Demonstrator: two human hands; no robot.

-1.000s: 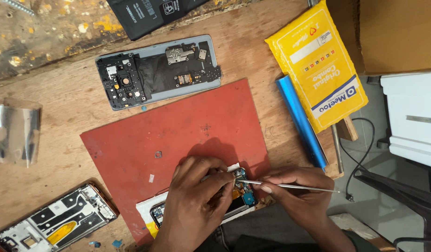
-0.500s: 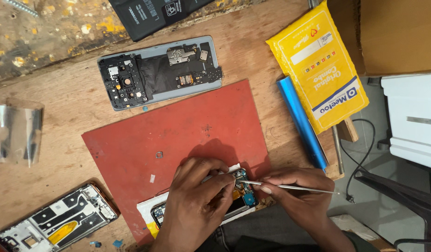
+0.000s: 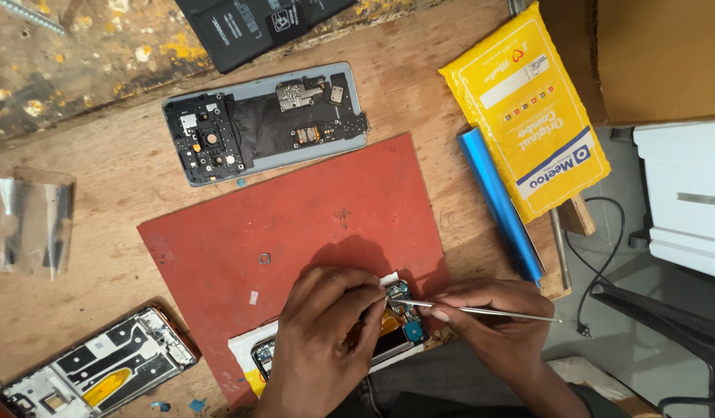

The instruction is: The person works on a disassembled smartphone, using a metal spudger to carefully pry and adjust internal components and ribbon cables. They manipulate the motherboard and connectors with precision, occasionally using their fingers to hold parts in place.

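right hand (image 3: 497,321) pinched metal tweezers (image 3: 481,311), long axis level, tip leftward on opened phone (image 3: 396,321) | left hand (image 3: 326,333) lay curled over phone, nearer it; grasp unclear

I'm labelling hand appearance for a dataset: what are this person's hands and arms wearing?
Nothing shows on either one: the left hand and the right hand are bare, with no gloves, rings or watch in view. The wrists are bare too, and no sleeve cuff is visible. Fingernails are short.
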